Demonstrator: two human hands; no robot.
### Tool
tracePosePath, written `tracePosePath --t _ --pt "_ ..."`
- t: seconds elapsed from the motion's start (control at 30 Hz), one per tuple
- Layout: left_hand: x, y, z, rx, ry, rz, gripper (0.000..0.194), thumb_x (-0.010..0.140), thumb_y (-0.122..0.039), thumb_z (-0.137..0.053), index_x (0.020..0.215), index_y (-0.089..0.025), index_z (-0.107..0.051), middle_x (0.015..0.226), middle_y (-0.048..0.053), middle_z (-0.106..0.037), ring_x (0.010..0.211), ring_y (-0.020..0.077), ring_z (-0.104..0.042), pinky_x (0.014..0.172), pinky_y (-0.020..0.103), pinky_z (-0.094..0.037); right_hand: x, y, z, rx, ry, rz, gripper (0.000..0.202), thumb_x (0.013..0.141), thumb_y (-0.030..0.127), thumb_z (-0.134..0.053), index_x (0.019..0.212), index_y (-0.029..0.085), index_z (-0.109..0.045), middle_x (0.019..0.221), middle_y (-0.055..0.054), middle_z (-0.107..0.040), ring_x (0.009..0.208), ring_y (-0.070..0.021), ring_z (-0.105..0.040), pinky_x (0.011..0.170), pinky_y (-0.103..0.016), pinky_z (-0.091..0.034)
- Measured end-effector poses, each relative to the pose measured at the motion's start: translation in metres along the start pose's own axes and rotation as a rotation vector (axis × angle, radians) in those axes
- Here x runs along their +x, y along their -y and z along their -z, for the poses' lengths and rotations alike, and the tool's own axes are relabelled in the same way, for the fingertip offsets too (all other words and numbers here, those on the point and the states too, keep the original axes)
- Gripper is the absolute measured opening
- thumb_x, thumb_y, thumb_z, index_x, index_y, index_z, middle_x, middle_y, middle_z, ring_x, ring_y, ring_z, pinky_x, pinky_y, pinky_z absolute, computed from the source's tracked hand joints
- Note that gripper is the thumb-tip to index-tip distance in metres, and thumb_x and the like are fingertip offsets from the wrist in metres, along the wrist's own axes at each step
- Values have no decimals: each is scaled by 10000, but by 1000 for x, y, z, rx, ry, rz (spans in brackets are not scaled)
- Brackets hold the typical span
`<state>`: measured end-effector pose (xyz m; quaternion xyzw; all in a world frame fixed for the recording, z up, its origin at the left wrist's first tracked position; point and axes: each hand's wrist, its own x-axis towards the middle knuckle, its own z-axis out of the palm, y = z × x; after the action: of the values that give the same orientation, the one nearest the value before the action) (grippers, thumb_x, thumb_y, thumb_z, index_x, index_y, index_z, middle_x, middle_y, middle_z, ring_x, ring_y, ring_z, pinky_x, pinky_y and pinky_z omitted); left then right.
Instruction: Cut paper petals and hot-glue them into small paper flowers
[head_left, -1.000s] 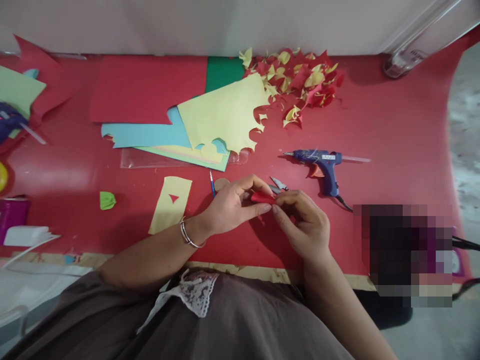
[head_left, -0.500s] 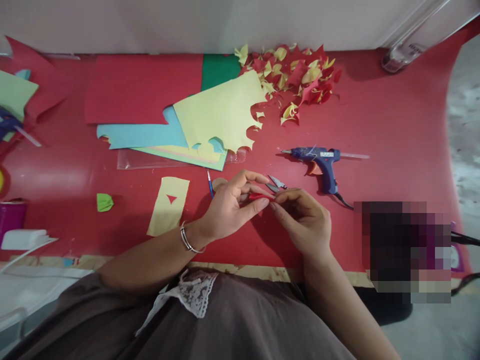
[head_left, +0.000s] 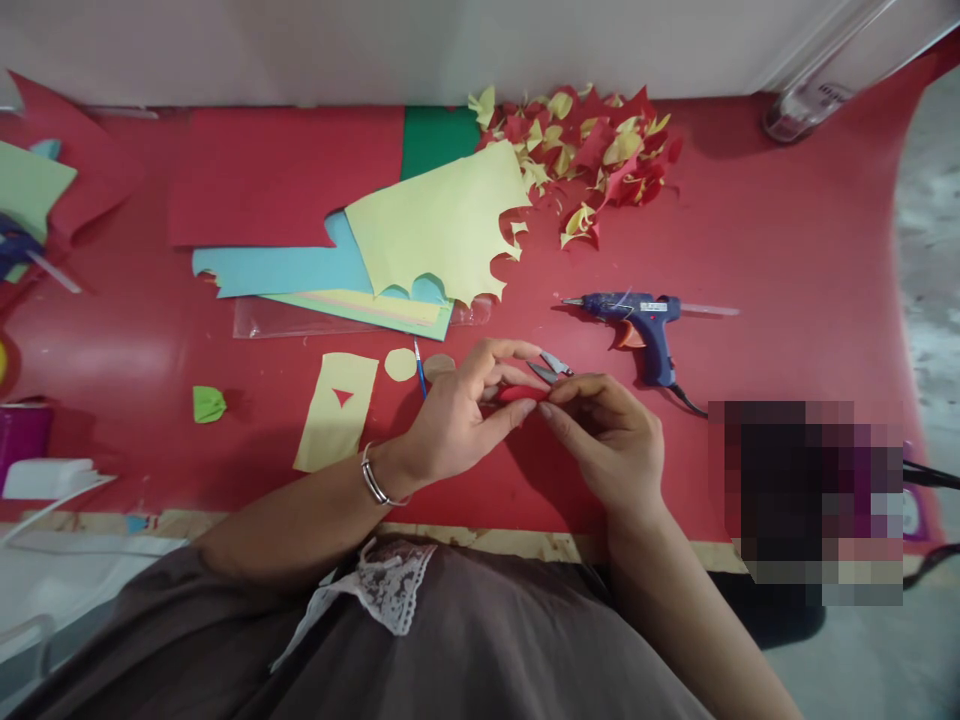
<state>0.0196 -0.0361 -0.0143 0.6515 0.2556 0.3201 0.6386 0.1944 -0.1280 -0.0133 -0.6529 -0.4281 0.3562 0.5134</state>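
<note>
Yellow paper circle (head_left: 400, 364) now visible by pen. Both hands, left hand (head_left: 457, 415) and right hand (head_left: 611, 440), pinch red paper piece (head_left: 521, 393); petal pile (head_left: 592, 160) big, sheets left.

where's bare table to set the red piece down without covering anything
Bare red table lies right of the glue gun, and more between the green scrap and the paper stack. Crowded: the petal pile and the snips by both hands.

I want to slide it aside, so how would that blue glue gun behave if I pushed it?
The glue gun lies flat on its side, so it probably slides rather than tips. Its cord trails off the handle and may drag or swing it round. The thin nozzle sticks out and could catch nearby scraps.
</note>
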Motion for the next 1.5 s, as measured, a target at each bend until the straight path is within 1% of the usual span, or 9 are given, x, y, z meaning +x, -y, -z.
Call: tracePosePath --t 0.13,0.33,0.6,0.83,1.07,1.17,1.27,1.37,1.5 --pt "1 1 1 6 -1 18 422 994 -183 -724 1372 -216 -540 1119 82 -790 984 146 -811 898 230 -640 0 -1 0 0 10 -13 102 902 284 -818 918 244 -726 862 5 -739 727 -138 -651 632 -270 -501" --pt "4 0 7 55 6 132 376 974 -261 -771 1300 -203 -593 892 24 -780 745 124 -781 724 213 -608 -1 -1 1 -17 17 -73 152 896 342 -828 942 240 -725 800 13 -704 665 -133 -617 600 -277 -479" --pt "7 -2 4 -162 -34 275 316 928 -285 -818 1135 -173 -607 828 32 -780 741 159 -810 705 238 -653 2 4 0 -18 24 -97 184 887 364 -821 983 227 -744 752 15 -703 577 -112 -558 538 -257 -442" --pt "8 -6 1 -225 -106 273 325 889 -304 -868 1048 -171 -618 789 -8 -741 700 141 -802 693 219 -663 1 3 1 -19 56 -101 181 900 381 -823 966 223 -764 718 28 -691 549 -100 -549 533 -247 -445" --pt "4 -6 -4 -189 -148 170 262 919 -296 -836 1033 -180 -631 822 -3 -752 718 132 -793 700 215 -659 1 3 2 -46 108 -86 206 947 419 -783 926 215 -762 735 4 -744 545 -106 -561 534 -251 -458" --pt "4 -7 -3 -82 -120 137 241 921 -288 -821 1064 -182 -658 872 19 -776 760 132 -786 730 219 -654 0 4 2 -76 112 -66 207 966 404 -757 881 215 -750 723 4 -741 543 -107 -556 534 -251 -449" --pt "6 -8 2 54 -66 179 247 902 -282 -828 1086 -171 -707 907 49 -801 770 135 -773 734 220 -636 0 3 3 -116 110 -59 207 966 399 -749 866 218 -742 675 19 -692 539 -111 -553 526 -249 -433" --pt "9 -8 8 140 26 253 198 924 -331 -806 968 -151 -736 764 38 -768 645 117 -700 612 202 -562 1 2 4 -136 105 -53 220 959 409 -748 847 220 -727 630 32 -635 526 -112 -533 513 -248 -414" --pt "11 -9 16 179 124 282 317 932 -421 -806 797 -150 -711 653 27 -715 573 106 -621 538 197 -487 2 4 5 -142 106 -50 250 955 427 -740 822 217 -716 623 23 -625 527 -117 -524 499 -249 -401"
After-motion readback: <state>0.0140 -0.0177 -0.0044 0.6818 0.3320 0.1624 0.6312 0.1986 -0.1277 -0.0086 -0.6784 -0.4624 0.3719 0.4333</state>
